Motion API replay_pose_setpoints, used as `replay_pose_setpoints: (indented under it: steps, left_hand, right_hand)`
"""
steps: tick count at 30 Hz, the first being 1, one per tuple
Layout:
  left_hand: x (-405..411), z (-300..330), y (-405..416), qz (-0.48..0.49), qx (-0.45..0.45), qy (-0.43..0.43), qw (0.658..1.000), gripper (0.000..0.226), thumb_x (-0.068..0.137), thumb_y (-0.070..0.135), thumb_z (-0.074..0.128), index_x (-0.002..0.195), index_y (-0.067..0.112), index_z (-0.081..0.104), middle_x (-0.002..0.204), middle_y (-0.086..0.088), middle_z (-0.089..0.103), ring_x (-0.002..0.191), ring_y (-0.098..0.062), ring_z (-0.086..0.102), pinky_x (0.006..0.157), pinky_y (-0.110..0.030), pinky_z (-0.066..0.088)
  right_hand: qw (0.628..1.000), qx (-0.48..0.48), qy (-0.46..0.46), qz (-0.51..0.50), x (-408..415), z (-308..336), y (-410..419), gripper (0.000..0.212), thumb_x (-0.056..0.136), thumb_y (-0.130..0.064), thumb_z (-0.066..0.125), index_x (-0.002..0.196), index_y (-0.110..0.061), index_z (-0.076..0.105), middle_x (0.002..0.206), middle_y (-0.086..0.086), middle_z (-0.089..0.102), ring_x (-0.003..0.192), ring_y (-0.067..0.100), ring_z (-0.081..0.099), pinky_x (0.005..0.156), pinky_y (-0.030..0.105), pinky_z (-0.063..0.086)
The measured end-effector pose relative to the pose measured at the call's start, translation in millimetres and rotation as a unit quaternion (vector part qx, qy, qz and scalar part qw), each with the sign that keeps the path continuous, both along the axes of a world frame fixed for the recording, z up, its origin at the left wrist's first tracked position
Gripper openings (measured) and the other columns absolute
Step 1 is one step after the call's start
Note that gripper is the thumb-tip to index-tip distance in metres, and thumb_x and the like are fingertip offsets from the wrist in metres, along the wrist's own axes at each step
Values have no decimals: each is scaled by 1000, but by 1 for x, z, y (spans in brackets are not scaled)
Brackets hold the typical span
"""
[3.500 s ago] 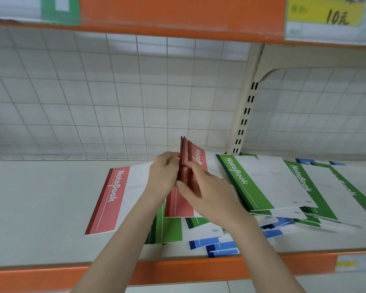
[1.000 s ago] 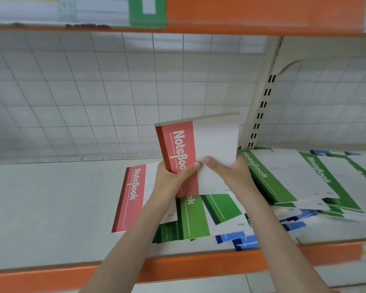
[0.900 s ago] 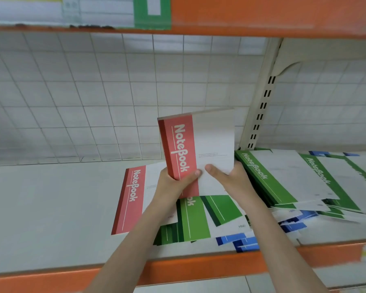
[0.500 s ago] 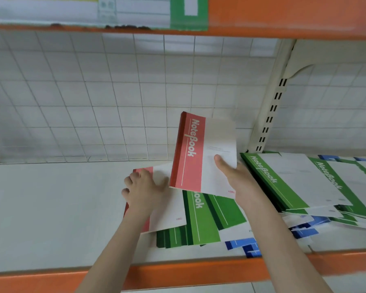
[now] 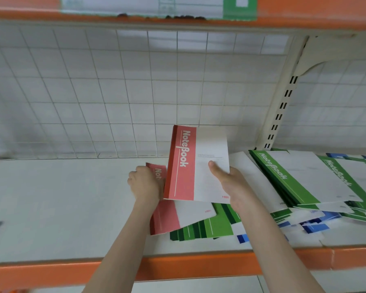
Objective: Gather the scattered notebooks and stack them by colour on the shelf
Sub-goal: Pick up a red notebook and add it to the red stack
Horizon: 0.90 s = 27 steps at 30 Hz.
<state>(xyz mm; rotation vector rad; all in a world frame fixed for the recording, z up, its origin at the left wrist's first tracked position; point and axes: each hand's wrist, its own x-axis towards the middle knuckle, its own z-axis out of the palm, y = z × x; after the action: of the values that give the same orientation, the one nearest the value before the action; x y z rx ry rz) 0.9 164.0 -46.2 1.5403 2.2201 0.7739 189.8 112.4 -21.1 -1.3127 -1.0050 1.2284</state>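
So my left hand [image 5: 145, 182] just let go of the red stack [image 5: 197, 163] and now grips the stray red notebook [image 5: 178, 216] beside it, right hand [image 5: 228, 178] pinching the stack above, reds nearly gathered.

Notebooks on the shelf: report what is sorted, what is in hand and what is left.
Done: no finished colour stack shows. In hand: the right hand holds a bundle of red notebooks upright, while the left hand grips another red notebook lying on the shelf. Left: green notebooks and blue notebooks lie mixed in a heap at right.
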Motion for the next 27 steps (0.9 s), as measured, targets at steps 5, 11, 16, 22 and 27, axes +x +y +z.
replay_pose_setpoints:
  steps: [5, 11, 16, 22, 27]
  left_hand:
    - [4, 2, -5, -103, 191, -254, 943, 11, 97, 19, 50, 103, 9, 47, 91, 0, 60, 76, -16, 56, 63, -17, 42]
    - [5, 18, -16, -169, 166, -546, 804, 22, 95, 41, 50, 96, 19, 54, 78, 2, 70, 64, -10, 67, 53, -24, 53]
    - [11, 28, -31, -278, 192, -527, 780, 41, 79, 23, 74, 112, 28, 50, 100, 0, 71, 83, -25, 71, 62, -31, 57]
    - [22, 47, -36, -336, 286, -492, 751, 39, 87, 21, 66, 119, 29, 47, 107, 6, 68, 96, -16, 68, 73, -24, 55]
    - [31, 57, -37, -252, 299, -491, 778, 43, 63, 44, 77, 99, 31, 57, 85, 20, 70, 76, 2, 67, 60, -10, 50]
  right_hand:
    - [999, 13, -36, -12, 0, 2, -6, 17, 88, -43, 63, 94, -28, 67, 86, -13, 74, 79, 5, 70, 60, 20, 53]
    - [986, 120, -108, -31, -5, 5, -12, 19, 91, -34, 61, 109, -34, 59, 104, -15, 68, 91, -1, 65, 71, 15, 50]
    - [992, 113, -57, 11, -5, 3, -13, 70, 87, -34, 66, 139, -40, 20, 132, -11, 53, 109, 3, 59, 89, 32, 53]
    - [970, 238, -11, 48, 8, 29, -17, 29, 85, -26, 66, 114, -31, 61, 113, -4, 70, 106, 16, 66, 83, 29, 56]
    - [963, 270, -24, 14, 0, 41, -20, 31, 72, -37, 76, 101, -40, 64, 104, -9, 72, 96, 10, 69, 73, 23, 57]
